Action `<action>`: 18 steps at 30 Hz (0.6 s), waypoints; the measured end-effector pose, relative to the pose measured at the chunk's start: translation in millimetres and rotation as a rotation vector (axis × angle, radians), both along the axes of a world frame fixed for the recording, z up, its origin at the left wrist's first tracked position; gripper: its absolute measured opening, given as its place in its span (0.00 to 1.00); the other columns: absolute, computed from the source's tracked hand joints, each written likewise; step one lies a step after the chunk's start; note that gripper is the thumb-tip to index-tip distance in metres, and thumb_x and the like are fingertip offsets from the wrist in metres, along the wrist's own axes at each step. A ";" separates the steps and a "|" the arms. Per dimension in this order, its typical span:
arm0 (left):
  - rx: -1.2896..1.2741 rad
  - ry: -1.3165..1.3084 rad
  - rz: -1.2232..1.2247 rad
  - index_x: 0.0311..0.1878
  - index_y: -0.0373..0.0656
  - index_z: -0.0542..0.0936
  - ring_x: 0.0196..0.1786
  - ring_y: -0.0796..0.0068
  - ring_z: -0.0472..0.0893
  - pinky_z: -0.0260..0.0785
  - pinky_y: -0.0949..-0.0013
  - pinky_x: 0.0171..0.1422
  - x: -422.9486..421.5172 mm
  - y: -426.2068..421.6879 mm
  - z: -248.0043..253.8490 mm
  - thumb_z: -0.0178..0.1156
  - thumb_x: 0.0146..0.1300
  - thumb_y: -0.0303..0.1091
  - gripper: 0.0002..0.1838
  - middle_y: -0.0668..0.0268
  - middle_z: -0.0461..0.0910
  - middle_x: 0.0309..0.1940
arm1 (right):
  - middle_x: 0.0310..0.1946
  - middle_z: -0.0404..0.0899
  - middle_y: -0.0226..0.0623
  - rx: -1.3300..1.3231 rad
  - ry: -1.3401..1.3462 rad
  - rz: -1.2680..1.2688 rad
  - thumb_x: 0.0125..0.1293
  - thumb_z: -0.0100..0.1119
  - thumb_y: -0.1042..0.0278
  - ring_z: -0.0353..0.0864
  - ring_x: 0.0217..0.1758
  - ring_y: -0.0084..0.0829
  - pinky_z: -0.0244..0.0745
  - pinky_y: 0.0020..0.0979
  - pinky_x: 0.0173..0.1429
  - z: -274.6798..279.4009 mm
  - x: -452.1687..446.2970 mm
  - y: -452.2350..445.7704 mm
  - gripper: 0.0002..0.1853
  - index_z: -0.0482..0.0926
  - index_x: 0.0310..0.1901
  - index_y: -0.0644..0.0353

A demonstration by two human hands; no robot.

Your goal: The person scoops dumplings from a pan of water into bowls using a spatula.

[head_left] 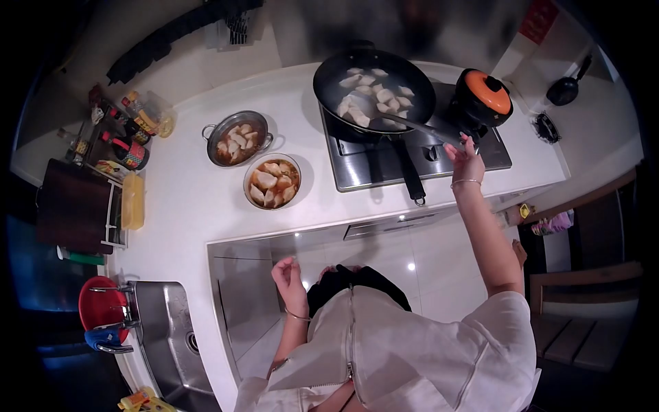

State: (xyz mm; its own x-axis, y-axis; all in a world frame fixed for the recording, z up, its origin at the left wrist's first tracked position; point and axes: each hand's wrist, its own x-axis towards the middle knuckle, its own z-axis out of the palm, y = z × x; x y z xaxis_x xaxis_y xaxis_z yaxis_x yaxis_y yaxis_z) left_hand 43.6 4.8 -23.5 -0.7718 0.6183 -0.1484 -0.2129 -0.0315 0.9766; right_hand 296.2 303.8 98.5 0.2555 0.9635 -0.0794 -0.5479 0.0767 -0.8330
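My right hand (465,159) is closed around the handle end of a metal ladle (429,129), right of the wok. The ladle's head rests among pale dumplings (391,99) in the black wok (329,79), which sits on the stove. Below the counter edge, in front of my body, my left hand (290,280) has its fingers curled, and what they hold, if anything, is too small to name. A glass bowl (272,180) and a metal two-handled dish (237,139), both with dumplings in brown broth, stand on the counter left of the stove.
An orange-lidded pot (487,96) sits at the stove's right. The wok's handle (410,172) points toward me over the counter edge. Sauce bottles (130,137), a yellow container (133,200) and a dark board (75,206) line the left side. The sink (171,336) is at lower left.
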 end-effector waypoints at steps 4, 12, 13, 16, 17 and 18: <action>-0.004 0.012 0.012 0.38 0.40 0.65 0.36 0.83 0.66 0.60 0.81 0.42 0.0 -2.5 1.4 0.48 0.53 0.24 0.09 0.69 0.66 0.35 | 0.32 0.70 0.39 0.042 0.032 0.001 0.57 0.46 0.67 0.74 0.27 0.33 0.75 0.29 0.34 -2.3 -15.5 -8.5 0.12 0.67 0.37 0.68; 0.005 0.004 0.009 0.38 0.40 0.65 0.37 0.82 0.66 0.59 0.80 0.44 -5.9 -5.2 -3.3 0.49 0.53 0.24 0.09 0.69 0.66 0.35 | 0.34 0.68 0.39 0.120 0.007 0.045 0.58 0.45 0.67 0.75 0.31 0.34 0.74 0.27 0.38 4.4 -46.6 -15.2 0.15 0.66 0.42 0.69; 0.005 0.027 0.013 0.38 0.40 0.65 0.37 0.82 0.66 0.59 0.79 0.44 -7.1 -5.5 -3.9 0.49 0.53 0.24 0.09 0.69 0.66 0.35 | 0.34 0.68 0.39 0.123 0.011 0.043 0.58 0.45 0.67 0.75 0.31 0.34 0.74 0.27 0.38 6.9 -48.4 -15.7 0.15 0.66 0.42 0.69; -0.006 -0.015 0.020 0.38 0.40 0.65 0.37 0.82 0.66 0.59 0.79 0.44 -9.0 -6.7 -2.2 0.49 0.53 0.24 0.08 0.69 0.66 0.35 | 0.34 0.68 0.40 0.150 -0.011 0.074 0.58 0.45 0.67 0.75 0.31 0.35 0.73 0.27 0.38 11.5 -51.1 -15.4 0.15 0.65 0.42 0.70; -0.002 -0.014 0.019 0.38 0.40 0.65 0.37 0.82 0.66 0.59 0.79 0.44 -9.3 -7.2 -2.5 0.49 0.53 0.24 0.08 0.69 0.66 0.35 | 0.35 0.68 0.40 0.136 0.009 0.074 0.57 0.46 0.69 0.75 0.30 0.35 0.74 0.29 0.37 11.8 -51.0 -16.1 0.14 0.66 0.41 0.70; 0.011 -0.024 0.026 0.38 0.40 0.65 0.37 0.82 0.66 0.59 0.79 0.44 -9.4 -7.5 -2.7 0.49 0.53 0.24 0.08 0.69 0.66 0.35 | 0.35 0.68 0.40 0.122 0.028 0.074 0.57 0.46 0.70 0.75 0.29 0.36 0.74 0.31 0.36 12.2 -50.8 -16.5 0.13 0.66 0.41 0.70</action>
